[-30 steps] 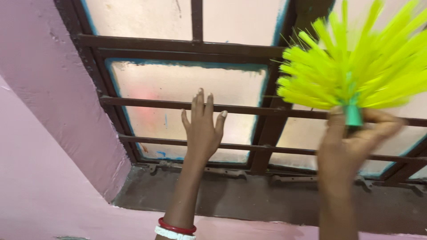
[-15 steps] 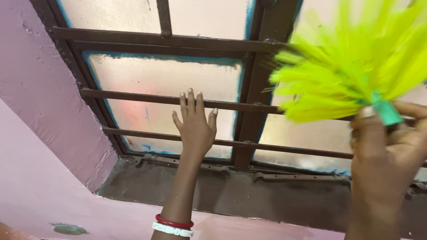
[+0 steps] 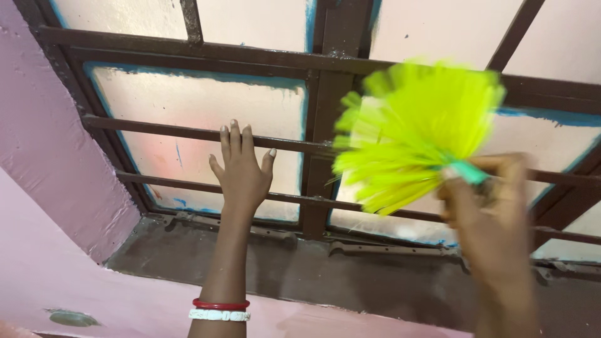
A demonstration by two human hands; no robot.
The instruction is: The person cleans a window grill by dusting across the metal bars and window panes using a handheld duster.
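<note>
Head view: right hand [image 3: 491,216] grips a yellow-green brush [image 3: 413,134] by its green collar, bristles fanned toward eleven o'clock against the window bars [image 3: 188,133]. Left hand [image 3: 241,172], fingers spread, rests on the grille. Short, light strokes along each bar would likely suit best.

Open room above the dark sill [image 3: 350,281] toward 6 o'clock, blocked toward 12 by brown window bars [image 3: 188,133] and frosted glass [image 3: 188,106], hemmed at 9 by the pink wall [image 3: 44,156].
</note>
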